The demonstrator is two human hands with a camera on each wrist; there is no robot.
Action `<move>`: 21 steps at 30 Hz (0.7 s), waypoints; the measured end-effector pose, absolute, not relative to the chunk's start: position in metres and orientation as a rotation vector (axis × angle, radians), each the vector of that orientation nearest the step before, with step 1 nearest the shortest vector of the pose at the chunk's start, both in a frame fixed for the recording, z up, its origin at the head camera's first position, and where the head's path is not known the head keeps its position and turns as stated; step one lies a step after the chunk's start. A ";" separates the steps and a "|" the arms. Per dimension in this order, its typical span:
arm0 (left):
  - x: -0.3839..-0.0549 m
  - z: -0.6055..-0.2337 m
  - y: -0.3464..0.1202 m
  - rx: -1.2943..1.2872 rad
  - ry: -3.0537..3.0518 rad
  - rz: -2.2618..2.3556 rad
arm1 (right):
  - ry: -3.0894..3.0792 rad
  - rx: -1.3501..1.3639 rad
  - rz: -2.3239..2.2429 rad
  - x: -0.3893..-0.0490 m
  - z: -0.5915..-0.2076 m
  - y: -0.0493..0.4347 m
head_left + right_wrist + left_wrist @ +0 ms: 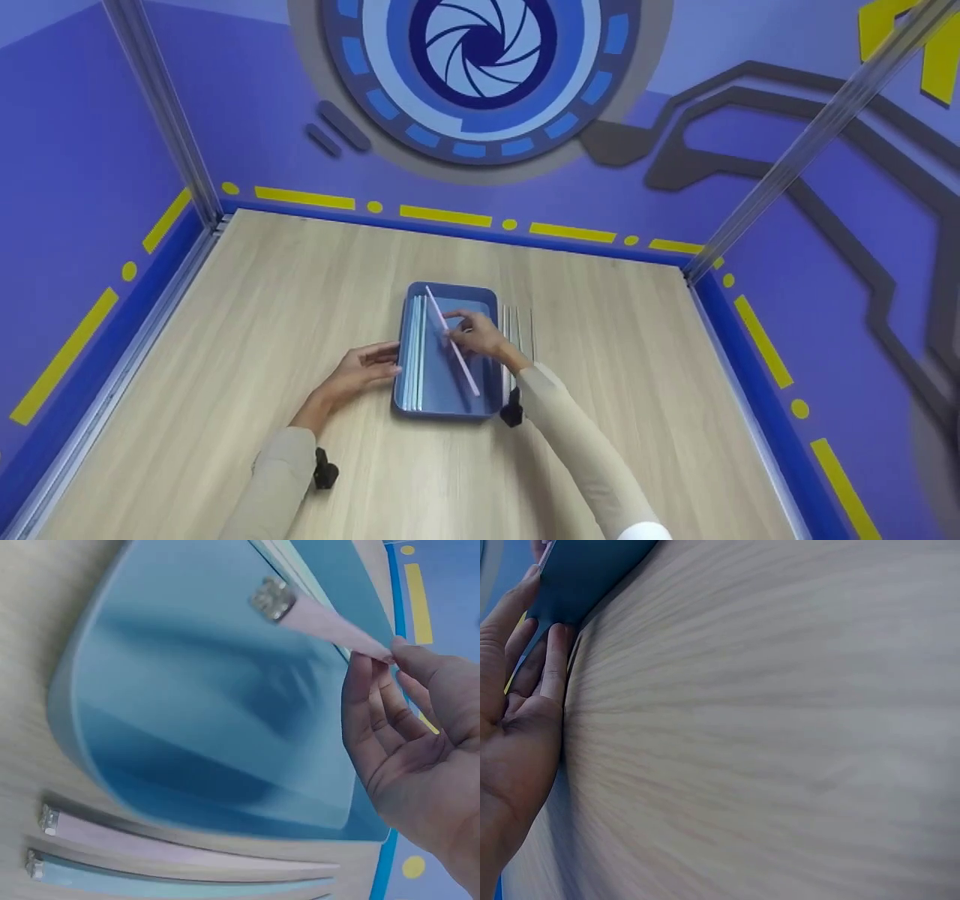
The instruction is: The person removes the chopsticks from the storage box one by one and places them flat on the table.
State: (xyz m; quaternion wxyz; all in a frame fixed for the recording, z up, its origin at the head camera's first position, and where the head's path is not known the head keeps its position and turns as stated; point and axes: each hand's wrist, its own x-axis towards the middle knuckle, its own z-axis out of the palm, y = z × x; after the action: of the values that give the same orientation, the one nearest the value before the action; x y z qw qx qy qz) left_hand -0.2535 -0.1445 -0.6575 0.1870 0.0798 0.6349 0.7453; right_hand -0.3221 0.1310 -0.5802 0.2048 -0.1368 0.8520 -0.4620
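A blue rectangular tray point(442, 394) sits on the wooden table. Between thumb and fingertips, my right hand point(478, 335) pinches a pink chopstick point(463, 371), holding it slantwise over the tray. In the right wrist view, this pink chopstick point(322, 621) has a silvery ornamented end. Several pale blue chopsticks point(415, 352) lie side by side along the tray's left wall. My left hand point(356, 375) is at the tray's left side; in the left wrist view its extended fingers point(555, 664) touch the outer wall of the tray point(589, 577).
Right of the tray lie several more chopsticks, among them a pink one point(135, 838) and a light blue one point(150, 880), partly hidden by my right arm in the head view. Blue-purple walls point(247, 97) enclose the table point(300, 285) at the back and sides.
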 end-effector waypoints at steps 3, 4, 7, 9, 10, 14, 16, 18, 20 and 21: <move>-0.253 -0.658 -0.144 0.228 1.805 2.089 | 2.352 -0.336 -1.339 -0.321 -0.580 0.136; -0.254 -0.658 -0.144 0.229 1.808 2.089 | 2.345 -0.323 -1.354 -0.321 -0.580 0.137; -0.254 -0.658 -0.144 0.239 1.817 2.082 | 2.329 -0.295 -1.400 -0.321 -0.581 0.142; -0.254 -0.658 -0.144 0.248 1.821 2.076 | 2.321 -0.291 -1.425 -0.320 -0.581 0.144; -0.254 -0.658 -0.144 0.249 1.826 2.073 | 2.316 -0.293 -1.438 -0.321 -0.581 0.146; -0.254 -0.657 -0.145 0.253 1.841 2.071 | 2.303 -0.308 -1.478 -0.321 -0.581 0.152; -0.253 -0.656 -0.145 0.258 1.861 2.061 | 2.299 -0.307 -1.497 -0.321 -0.581 0.156; -0.253 -0.656 -0.145 0.256 1.863 2.059 | 2.296 -0.299 -1.516 -0.321 -0.580 0.160; -0.253 -0.656 -0.145 0.261 1.873 2.051 | 2.306 -0.287 -1.521 -0.320 -0.579 0.164; -0.253 -0.656 -0.145 0.263 1.878 2.049 | 2.309 -0.277 -1.524 -0.320 -0.578 0.166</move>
State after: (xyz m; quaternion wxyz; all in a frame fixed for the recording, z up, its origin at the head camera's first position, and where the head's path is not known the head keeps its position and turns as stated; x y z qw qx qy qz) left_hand -0.2533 -0.1452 -0.6560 0.1740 0.0927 0.6626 0.7226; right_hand -0.3197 0.1661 -0.5781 0.1796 -0.0979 0.8170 -0.5392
